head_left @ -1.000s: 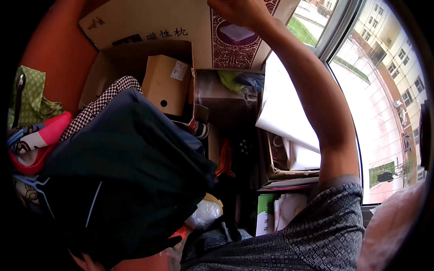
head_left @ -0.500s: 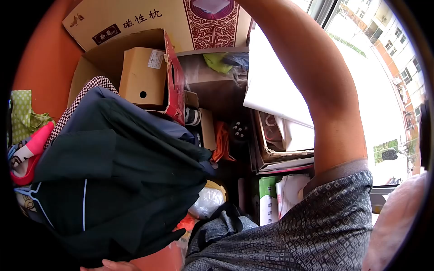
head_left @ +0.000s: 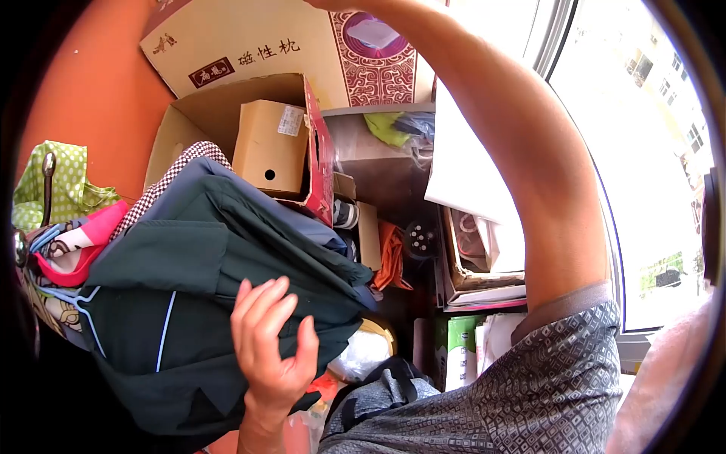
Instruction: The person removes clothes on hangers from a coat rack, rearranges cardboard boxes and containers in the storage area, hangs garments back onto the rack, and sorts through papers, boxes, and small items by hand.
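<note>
My left hand [head_left: 274,344] is raised in front of the dark green garment [head_left: 193,280], palm showing, fingers apart and slightly curled, with nothing in it. The garment hangs on a light blue hanger [head_left: 165,333] at the left. My right arm [head_left: 529,144] reaches up across the view, over the white sheet [head_left: 469,151]. Only a small edge of my right hand [head_left: 336,4] shows at the top, in front of the large printed box [head_left: 249,49]; its fingers are cut off by the frame.
An open carton [head_left: 321,163] holds a smaller brown box [head_left: 271,151]. Pink and patterned clothes [head_left: 83,242] and a green dotted cloth [head_left: 64,181] hang at the left. A box of papers [head_left: 484,284] stands beside the window [head_left: 643,166].
My left hand has come up from the bottom edge to the front of the garment, fingers apart. My right arm stays raised, and its hand has moved left along the top. The view has shifted.
</note>
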`<state>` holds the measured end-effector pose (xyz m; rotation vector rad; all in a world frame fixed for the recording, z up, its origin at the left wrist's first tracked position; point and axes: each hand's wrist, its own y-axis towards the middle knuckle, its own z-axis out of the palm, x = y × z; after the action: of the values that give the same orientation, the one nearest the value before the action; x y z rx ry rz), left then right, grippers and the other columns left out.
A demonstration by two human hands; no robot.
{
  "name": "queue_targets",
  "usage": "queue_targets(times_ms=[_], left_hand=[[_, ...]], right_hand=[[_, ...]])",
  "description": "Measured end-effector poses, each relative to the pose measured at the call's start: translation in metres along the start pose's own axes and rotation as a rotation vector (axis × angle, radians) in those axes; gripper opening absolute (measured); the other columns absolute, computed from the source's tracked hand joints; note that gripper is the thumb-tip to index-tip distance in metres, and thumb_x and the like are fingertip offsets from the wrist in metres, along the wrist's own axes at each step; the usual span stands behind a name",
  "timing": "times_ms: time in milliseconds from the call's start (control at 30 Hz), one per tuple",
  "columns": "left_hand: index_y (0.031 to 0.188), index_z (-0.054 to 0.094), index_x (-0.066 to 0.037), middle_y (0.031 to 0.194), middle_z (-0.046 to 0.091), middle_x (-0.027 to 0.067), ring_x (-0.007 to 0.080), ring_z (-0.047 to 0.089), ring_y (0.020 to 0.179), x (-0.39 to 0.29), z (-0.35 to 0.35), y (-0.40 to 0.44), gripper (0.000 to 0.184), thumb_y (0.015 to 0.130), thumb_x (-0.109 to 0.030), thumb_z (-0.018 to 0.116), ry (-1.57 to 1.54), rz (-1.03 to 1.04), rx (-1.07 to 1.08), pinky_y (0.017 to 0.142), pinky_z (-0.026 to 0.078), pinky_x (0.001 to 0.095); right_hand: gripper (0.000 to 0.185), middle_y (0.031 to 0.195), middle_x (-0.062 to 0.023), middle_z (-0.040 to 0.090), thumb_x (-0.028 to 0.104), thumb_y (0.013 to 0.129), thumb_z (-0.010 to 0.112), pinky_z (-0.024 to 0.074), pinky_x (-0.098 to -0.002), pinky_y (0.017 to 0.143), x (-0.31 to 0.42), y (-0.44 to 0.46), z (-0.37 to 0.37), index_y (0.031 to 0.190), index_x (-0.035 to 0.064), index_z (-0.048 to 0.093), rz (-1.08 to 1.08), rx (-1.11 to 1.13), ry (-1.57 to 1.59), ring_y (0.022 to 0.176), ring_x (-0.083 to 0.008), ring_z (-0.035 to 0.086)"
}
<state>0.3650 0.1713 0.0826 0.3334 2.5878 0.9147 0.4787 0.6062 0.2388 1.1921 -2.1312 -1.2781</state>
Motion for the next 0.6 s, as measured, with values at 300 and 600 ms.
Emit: queue_targets(times_ms=[300, 600], left_hand=[[0.114, 0.064, 0.003, 0.111, 0.069, 0.0205, 0.0375, 0.062, 0.110, 0.060, 0.083, 0.097, 0.038, 0.083, -0.010, 0.079, 0.310, -0.059, 0.079, 0.104, 0.045, 0.0466], [0.106, 0.071, -0.008, 0.094, 0.072, 0.0179, 0.0401, 0.066, 0.101, 0.110, 0.089, 0.193, 0.018, 0.091, -0.018, 0.071, 0.372, -0.111, 0.201, 0.110, 0.035, 0.0601]], right_hand=[[0.058, 0.158, -0.0252, 0.040, 0.019, 0.084, 0.070, 0.0378, -0.0427, 0.122, 0.013, -0.004, -0.018, 0.135, -0.0053, 0.058, 0.036, 0.169, -0.096, 0.151, -0.0367, 0.032], [0.057, 0.158, -0.0270, 0.038, 0.018, 0.083, 0.069, 0.0377, -0.0426, 0.122, 0.009, -0.001, -0.014, 0.133, -0.0054, 0.058, 0.004, 0.174, -0.050, 0.152, -0.0365, 0.031]])
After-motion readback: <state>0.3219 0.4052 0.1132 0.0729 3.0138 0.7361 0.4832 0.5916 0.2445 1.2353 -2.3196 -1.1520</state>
